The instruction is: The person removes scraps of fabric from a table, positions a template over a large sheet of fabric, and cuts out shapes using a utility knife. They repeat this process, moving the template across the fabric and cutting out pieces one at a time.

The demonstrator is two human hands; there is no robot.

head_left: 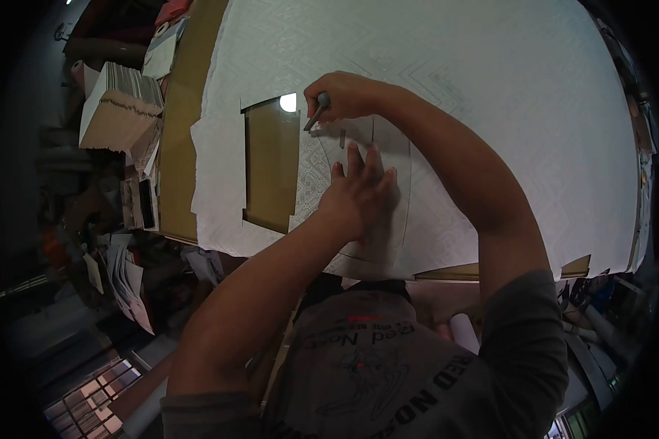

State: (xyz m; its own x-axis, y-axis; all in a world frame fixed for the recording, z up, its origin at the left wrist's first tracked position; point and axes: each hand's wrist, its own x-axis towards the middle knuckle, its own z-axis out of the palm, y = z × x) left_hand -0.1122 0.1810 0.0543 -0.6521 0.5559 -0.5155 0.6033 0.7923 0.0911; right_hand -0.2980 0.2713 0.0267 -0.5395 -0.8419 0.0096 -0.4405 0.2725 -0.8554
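Observation:
A white sheet with an embossed pattern covers the table. My left hand lies with its fingers spread, pressing on a pale template that has curved edges and a small slot near its top. Wrapped in the fingers of my right hand is a short grey knife, its tip angled down and to the left at the template's upper left edge. What its tip does to the sheet is too small to make out. Left of both hands, a rectangular opening in the sheet bares the tan tabletop.
A thick stack of cut sheets sits beyond the table's left edge. Below it hang loose pale pieces. Rolls stand under the front edge, close to my body. The tan table border shows along the left.

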